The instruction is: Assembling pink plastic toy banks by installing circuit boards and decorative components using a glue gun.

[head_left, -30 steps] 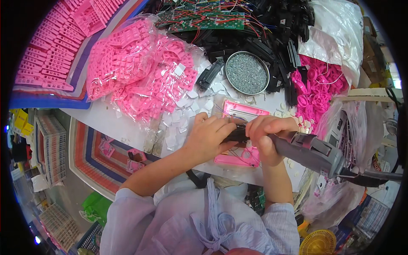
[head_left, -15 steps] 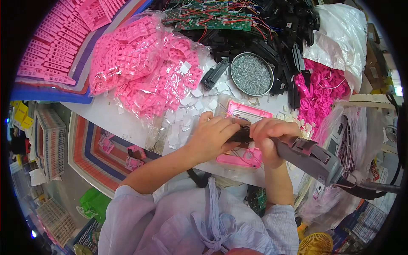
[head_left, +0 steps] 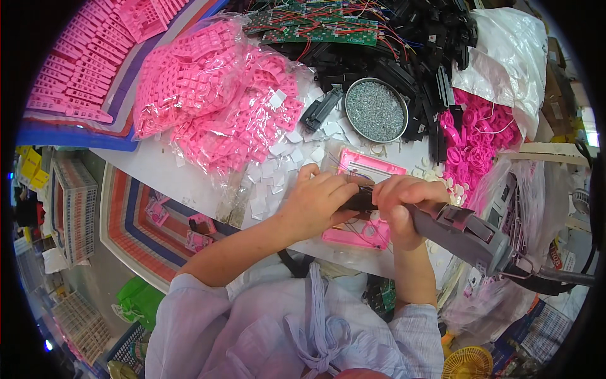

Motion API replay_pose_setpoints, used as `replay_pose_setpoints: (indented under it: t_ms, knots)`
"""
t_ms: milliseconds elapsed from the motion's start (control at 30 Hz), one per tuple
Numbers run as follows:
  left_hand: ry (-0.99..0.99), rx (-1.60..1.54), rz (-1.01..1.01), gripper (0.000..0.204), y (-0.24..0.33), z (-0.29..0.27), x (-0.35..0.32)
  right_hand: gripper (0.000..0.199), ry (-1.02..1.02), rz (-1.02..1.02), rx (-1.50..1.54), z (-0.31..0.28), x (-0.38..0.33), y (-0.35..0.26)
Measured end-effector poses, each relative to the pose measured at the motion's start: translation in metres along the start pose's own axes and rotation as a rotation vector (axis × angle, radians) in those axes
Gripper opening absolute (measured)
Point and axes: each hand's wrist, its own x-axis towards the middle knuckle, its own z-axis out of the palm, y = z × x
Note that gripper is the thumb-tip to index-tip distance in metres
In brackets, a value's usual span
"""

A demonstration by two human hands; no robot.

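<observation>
My right hand (head_left: 410,201) is wrapped round a grey electric screwdriver (head_left: 464,237), tilted with its cable end off to the right. The tool's tip is hidden behind my fingers. Just left of it, my left hand (head_left: 322,201) grips a black plastic part (head_left: 361,199), fingers curled over its edge. Both hands are above an opened pink plastic casing (head_left: 356,237) with thin wires in it; my hands cover its middle. Beyond them sits another pink casing piece (head_left: 372,162). A round metal dish (head_left: 407,117) full of small screws stands farther off.
Bagged pink plastic parts (head_left: 189,82) lie at the far left, beside scattered white squares (head_left: 259,205). Green circuit boards (head_left: 334,33) and black parts (head_left: 394,76) are heaped at the back. Magenta parts (head_left: 473,151) spill from a white sack (head_left: 505,69). A striped bin (head_left: 126,221) stands left.
The view has shifted very slightly. Both hands keep the same hold, and the grey screwdriver stays in nearly the same place.
</observation>
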Motion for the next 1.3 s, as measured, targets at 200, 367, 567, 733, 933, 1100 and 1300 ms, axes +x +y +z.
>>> replay_pose_setpoints:
  t_ms: [200,367,567,733,933,1100,1300]
  knots:
    - [-0.036,-0.005,0.054,0.039,0.000,0.002,0.000,0.023,-0.047,-0.022,-0.101,0.002,0.004,0.002]
    - [-0.045,-0.049,0.073,0.038,-0.003,-0.001,0.000,0.024,-0.174,0.033,-0.267,0.009,0.013,-0.004]
    - [-0.030,0.054,0.078,0.041,-0.004,0.001,0.001,0.042,-0.131,0.078,-0.001,-0.018,0.018,-0.001]
    - [0.007,0.094,0.113,0.049,-0.012,0.000,0.007,0.088,-0.316,0.510,-0.913,-0.048,-0.011,-0.028]
    - [0.071,-0.201,-0.155,0.068,-0.011,0.003,0.007,0.048,-0.311,0.382,-0.997,-0.070,-0.020,-0.015]
    - [0.153,-0.480,-0.281,0.073,-0.012,0.023,-0.007,0.030,-0.147,1.075,-0.604,-0.084,0.001,-0.003]
    - [0.020,-0.011,-0.114,0.069,0.007,0.011,0.006,0.040,-0.165,0.848,-1.411,-0.063,0.019,-0.011]
